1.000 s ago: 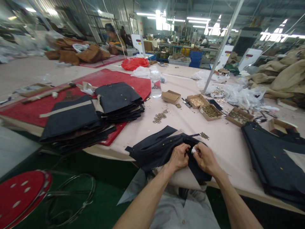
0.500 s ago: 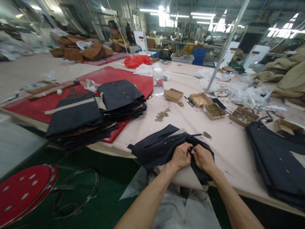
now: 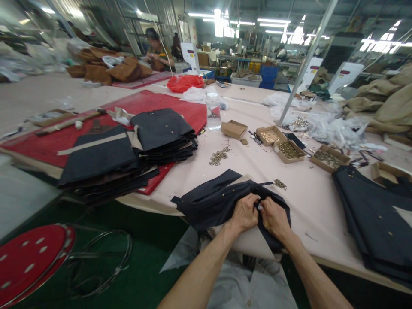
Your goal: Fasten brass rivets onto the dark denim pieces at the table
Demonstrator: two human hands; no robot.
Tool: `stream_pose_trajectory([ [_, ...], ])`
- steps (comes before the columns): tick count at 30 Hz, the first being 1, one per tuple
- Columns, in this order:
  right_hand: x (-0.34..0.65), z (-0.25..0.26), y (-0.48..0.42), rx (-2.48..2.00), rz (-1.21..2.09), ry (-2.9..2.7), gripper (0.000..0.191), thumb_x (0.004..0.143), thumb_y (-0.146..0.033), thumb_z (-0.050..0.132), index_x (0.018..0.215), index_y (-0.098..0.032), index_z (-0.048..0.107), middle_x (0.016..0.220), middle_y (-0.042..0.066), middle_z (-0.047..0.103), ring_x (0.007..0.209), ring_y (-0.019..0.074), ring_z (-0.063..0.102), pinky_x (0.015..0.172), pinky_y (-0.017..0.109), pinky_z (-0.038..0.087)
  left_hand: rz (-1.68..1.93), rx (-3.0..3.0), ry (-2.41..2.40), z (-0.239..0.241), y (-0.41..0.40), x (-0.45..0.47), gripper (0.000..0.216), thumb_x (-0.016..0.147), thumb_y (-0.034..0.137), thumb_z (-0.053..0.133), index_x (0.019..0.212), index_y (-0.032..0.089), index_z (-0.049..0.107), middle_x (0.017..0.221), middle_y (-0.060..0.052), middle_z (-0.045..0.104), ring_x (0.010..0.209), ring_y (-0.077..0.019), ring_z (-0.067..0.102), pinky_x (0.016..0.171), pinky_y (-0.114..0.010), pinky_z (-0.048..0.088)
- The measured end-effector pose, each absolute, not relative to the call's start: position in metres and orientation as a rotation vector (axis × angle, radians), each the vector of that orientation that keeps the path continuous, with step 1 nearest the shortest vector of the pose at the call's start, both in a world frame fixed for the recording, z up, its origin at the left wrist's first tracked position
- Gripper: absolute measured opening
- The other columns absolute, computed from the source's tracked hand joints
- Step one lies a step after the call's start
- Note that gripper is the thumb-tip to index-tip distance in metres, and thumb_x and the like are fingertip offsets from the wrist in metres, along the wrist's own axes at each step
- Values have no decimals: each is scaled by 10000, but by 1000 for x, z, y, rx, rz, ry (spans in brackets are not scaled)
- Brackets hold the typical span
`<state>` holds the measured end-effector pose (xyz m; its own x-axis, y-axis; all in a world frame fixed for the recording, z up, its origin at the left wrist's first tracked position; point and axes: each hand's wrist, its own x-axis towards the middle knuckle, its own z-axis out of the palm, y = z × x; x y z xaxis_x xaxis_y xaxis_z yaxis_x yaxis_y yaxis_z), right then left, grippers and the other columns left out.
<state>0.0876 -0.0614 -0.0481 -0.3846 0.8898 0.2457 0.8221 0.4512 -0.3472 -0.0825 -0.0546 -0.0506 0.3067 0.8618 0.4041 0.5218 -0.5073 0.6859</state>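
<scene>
A dark navy garment piece (image 3: 212, 201) with small brass studs lies bunched at the near table edge. My left hand (image 3: 244, 212) and my right hand (image 3: 273, 216) meet on top of it, both with fingers curled and pinching the cloth where they touch. Whatever small part sits between the fingertips is hidden. A little heap of brass fittings (image 3: 280, 184) lies just beyond my right hand, and a larger heap of brass rings (image 3: 219, 156) lies farther back.
Stacks of dark cloth pieces (image 3: 128, 150) sit on a red mat (image 3: 180, 107) to the left, and another stack (image 3: 376, 219) on the right. Cardboard boxes of brass hardware (image 3: 286, 150), a water bottle (image 3: 213, 112), plastic bags, a red stool (image 3: 28, 262) below left. A person works at the far table.
My hands have drawn closer together on the cloth; the white bit seen at my right fingertips a second ago is now covered. The view shifted slightly.
</scene>
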Motion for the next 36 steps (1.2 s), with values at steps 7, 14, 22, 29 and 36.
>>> stream_pose_trajectory([
  [7,85,-41,-36,-1793,485,-2184,94,788,-183,593,825,-203,677,795,51,685,759,192,627,670,259,407,1083,2140,1230,-54,-54,-81,503,695,30,520,1182,148,566,981,-90,607,866,-207,580,798,-336,501],
  [14,89,-37,-2,-1985,866,-2057,103,625,-132,666,664,-196,737,615,22,686,610,164,651,539,212,411,1117,2133,1225,-56,-55,-83,540,708,21,508,1234,143,527,973,-84,597,865,-201,574,799,-339,501],
  [22,92,-30,23,-1963,1218,-2095,151,600,-98,577,605,-158,715,417,10,600,385,140,585,379,175,374,1166,2096,1212,-57,-54,-86,549,705,10,501,1236,144,520,981,-86,593,849,-197,572,788,-343,506],
  [29,104,-29,29,-1770,1534,-2036,115,590,-110,572,642,-154,664,453,-1,617,411,153,614,361,171,402,1142,2088,1211,-54,-52,-89,532,707,12,508,1222,147,522,988,-88,592,847,-196,572,772,-334,504],
  [36,94,-27,31,-1886,1456,-2037,99,614,-198,693,579,-170,605,485,18,645,394,150,602,331,179,385,1129,2060,1233,-57,-51,-89,528,733,12,487,1243,148,509,963,-83,576,856,-198,561,778,-336,499],
])
